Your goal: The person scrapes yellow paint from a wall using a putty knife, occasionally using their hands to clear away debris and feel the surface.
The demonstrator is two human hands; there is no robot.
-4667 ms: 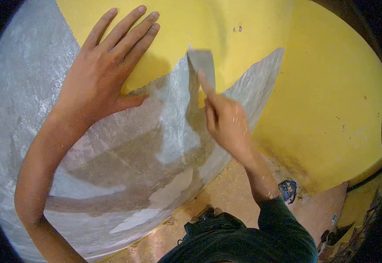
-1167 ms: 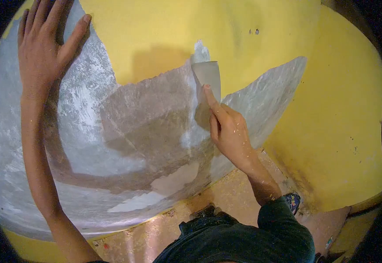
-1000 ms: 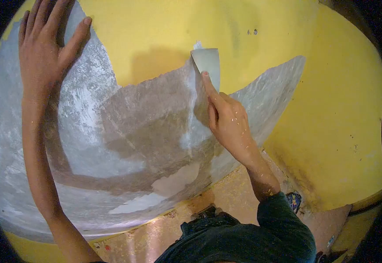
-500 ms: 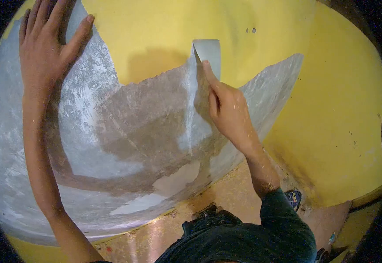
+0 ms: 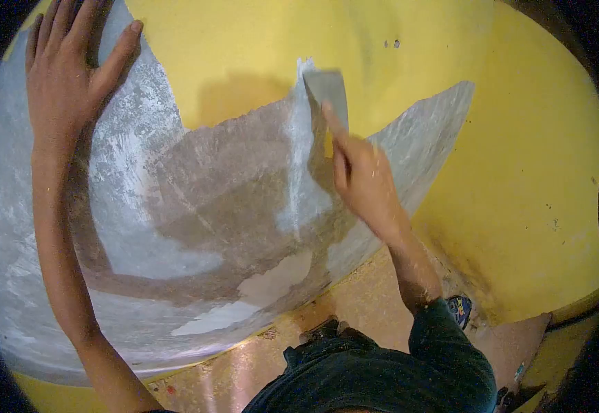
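Note:
My right hand (image 5: 369,179) is closed around a putty knife (image 5: 330,91), its index finger stretched along the wide, flat metal blade. The blade is tilted over the yellow paint, beside the top of a narrow pale grey strip (image 5: 300,144). My left hand (image 5: 65,79) lies with fingers spread on the grey patch (image 5: 227,172) at the upper left, its thumb near the yellow edge. That patch is mottled, with whitish smears and a jagged border. The knife's handle is hidden in my right hand.
Yellow wall (image 5: 519,186) surrounds the grey area, with small dark holes (image 5: 391,44) near the top. Below runs a stained floor (image 5: 340,313). A blue-patterned object (image 5: 460,310) lies by the wall's foot, close to my right sleeve (image 5: 451,351).
The putty knife's blade has shifted slightly down and right and turned, exposing the ragged top of the pale strip. My right hand moved with it; my left hand stays on the wall.

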